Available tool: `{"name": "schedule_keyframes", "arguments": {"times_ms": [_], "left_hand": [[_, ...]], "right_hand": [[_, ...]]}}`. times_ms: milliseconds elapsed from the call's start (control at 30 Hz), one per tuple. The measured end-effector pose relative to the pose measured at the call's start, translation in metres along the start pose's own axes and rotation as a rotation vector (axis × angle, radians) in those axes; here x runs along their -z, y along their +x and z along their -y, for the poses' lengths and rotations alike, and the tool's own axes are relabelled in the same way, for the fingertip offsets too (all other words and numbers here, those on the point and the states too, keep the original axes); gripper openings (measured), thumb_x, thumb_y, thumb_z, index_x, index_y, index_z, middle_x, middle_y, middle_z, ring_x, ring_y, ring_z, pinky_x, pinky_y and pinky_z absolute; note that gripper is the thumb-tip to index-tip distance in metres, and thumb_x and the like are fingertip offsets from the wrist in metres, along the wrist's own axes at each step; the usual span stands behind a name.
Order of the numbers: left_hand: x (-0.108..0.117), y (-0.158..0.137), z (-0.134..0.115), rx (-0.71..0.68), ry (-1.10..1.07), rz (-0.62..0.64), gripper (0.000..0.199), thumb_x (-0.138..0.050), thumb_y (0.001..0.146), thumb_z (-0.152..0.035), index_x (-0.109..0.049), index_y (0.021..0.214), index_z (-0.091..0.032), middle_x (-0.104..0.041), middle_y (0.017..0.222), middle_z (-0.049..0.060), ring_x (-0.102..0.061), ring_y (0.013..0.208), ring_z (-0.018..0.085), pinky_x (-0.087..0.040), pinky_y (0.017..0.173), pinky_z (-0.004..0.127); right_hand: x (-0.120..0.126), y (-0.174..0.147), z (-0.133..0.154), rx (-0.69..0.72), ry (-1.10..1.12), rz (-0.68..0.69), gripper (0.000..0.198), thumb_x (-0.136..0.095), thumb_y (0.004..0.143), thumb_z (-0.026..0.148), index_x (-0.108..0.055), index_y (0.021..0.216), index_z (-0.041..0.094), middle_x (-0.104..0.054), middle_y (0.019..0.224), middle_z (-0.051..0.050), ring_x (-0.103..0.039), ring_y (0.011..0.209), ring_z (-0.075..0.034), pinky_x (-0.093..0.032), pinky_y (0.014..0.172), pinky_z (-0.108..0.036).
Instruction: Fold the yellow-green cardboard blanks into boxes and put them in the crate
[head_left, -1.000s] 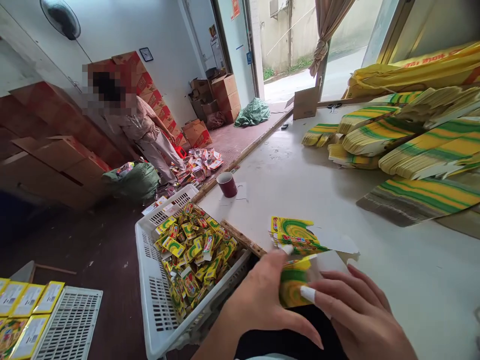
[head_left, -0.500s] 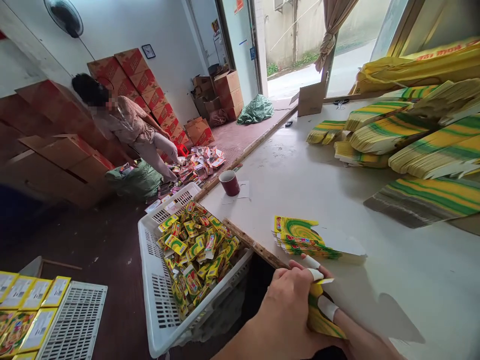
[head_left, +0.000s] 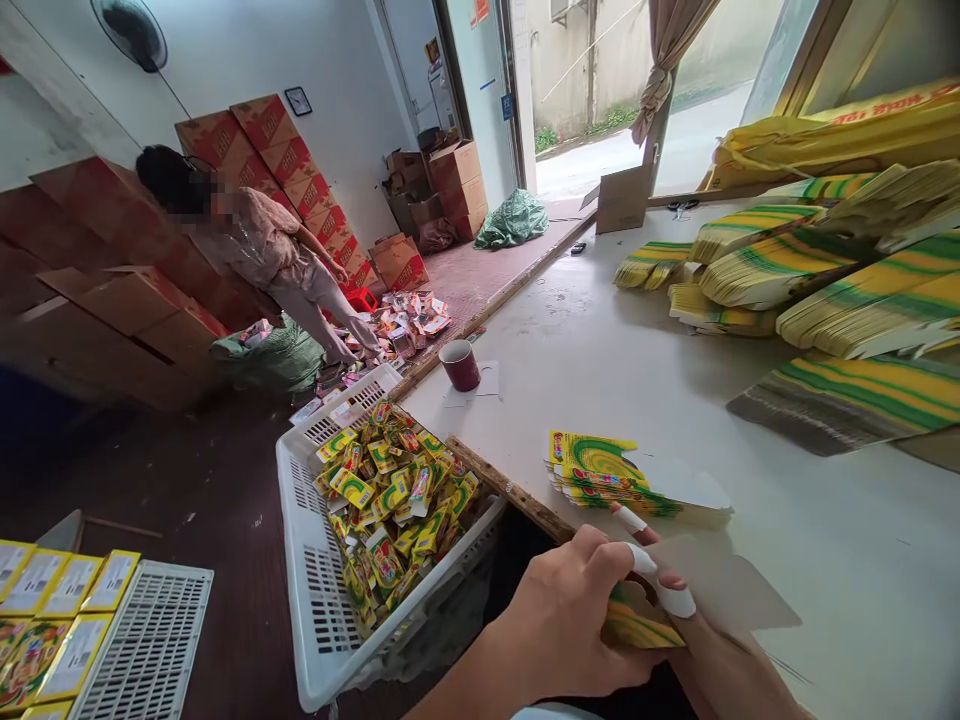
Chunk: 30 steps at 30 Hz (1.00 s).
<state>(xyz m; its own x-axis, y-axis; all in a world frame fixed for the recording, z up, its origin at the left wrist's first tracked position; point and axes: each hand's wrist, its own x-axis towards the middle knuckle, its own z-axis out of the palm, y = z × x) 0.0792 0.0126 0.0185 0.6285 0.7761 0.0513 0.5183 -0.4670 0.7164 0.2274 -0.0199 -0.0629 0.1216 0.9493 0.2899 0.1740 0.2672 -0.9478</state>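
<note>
Near the table edge, my left hand [head_left: 559,615] is closed around a small yellow and green cardboard box [head_left: 637,628]. My right hand [head_left: 709,630] grips the same box from the other side, so much of it is hidden. White tape wraps several fingertips. Just beyond my hands, a fanned stack of flat yellow and green cartons [head_left: 607,475] lies on the white table [head_left: 540,330]. To the left stands a white plastic basket [head_left: 300,560] filled with small folded yellow boxes [head_left: 394,500].
A maroon mug [head_left: 460,367] stands by the table's wooden edge. Bundles of flat cartons [head_left: 787,265] lie at the right. At lower left, a white crate [head_left: 154,630] carries yellow packs. A person [head_left: 262,240] stands beside scattered packaging [head_left: 412,325], with red cartons stacked behind.
The box has turned between my hands and its pale flap no longer sticks out to the right. The other person has straightened a little and shifted a leg.
</note>
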Motion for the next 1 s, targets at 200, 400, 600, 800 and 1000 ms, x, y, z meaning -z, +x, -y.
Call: {"name": "schedule_keyframes", "arguments": {"times_ms": [200,400,600,800,1000], "left_hand": [[0.010,0.003,-0.001,0.202,-0.191,0.036,0.064,-0.073,0.063,-0.016,-0.035,0.114,-0.022,-0.065,0.098,0.004,-0.066,0.082,0.025,-0.054,0.073,0.036],[0.001,0.002,0.002,0.276,-0.100,-0.002,0.083,-0.088,0.052,-0.027,-0.040,0.119,-0.022,-0.057,0.119,0.011,-0.060,0.105,0.033,-0.053,0.089,0.047],[0.019,0.005,-0.007,0.303,-0.062,-0.067,0.055,-0.079,0.063,-0.029,-0.060,0.113,-0.019,-0.069,0.105,0.008,-0.067,0.095,0.030,-0.053,0.090,0.044],[0.034,0.008,-0.001,0.253,-0.032,0.043,0.069,-0.084,0.054,-0.029,-0.061,0.118,-0.020,-0.074,0.097,0.004,-0.070,0.085,0.027,-0.055,0.077,0.035],[0.028,0.009,-0.009,0.230,0.036,0.001,0.053,-0.080,0.058,-0.026,-0.064,0.109,-0.020,-0.073,0.097,0.006,-0.069,0.087,0.028,-0.054,0.080,0.036]], "right_hand": [[-0.007,-0.015,0.018,0.183,-0.139,0.042,0.048,-0.045,0.101,0.027,-0.046,0.148,0.034,-0.049,0.153,-0.007,-0.053,0.136,-0.025,-0.052,0.105,-0.035],[0.009,0.000,0.015,0.312,-0.206,0.007,0.051,-0.044,0.097,0.009,-0.056,0.138,0.036,-0.058,0.145,-0.006,-0.063,0.124,-0.020,-0.058,0.094,-0.027],[0.031,0.007,-0.001,0.399,-0.366,0.163,0.063,-0.050,0.093,0.008,-0.043,0.149,0.035,-0.036,0.159,-0.007,-0.053,0.134,-0.024,-0.056,0.098,-0.030],[0.047,0.020,0.013,0.331,-0.227,0.311,0.034,-0.054,0.093,0.018,-0.069,0.119,0.032,-0.060,0.142,-0.010,-0.066,0.119,-0.025,-0.061,0.085,-0.026],[0.028,0.021,0.032,0.178,-0.178,0.169,0.016,-0.061,0.086,0.021,-0.073,0.095,0.027,-0.066,0.133,-0.013,-0.069,0.115,-0.028,-0.062,0.085,-0.032]]}}
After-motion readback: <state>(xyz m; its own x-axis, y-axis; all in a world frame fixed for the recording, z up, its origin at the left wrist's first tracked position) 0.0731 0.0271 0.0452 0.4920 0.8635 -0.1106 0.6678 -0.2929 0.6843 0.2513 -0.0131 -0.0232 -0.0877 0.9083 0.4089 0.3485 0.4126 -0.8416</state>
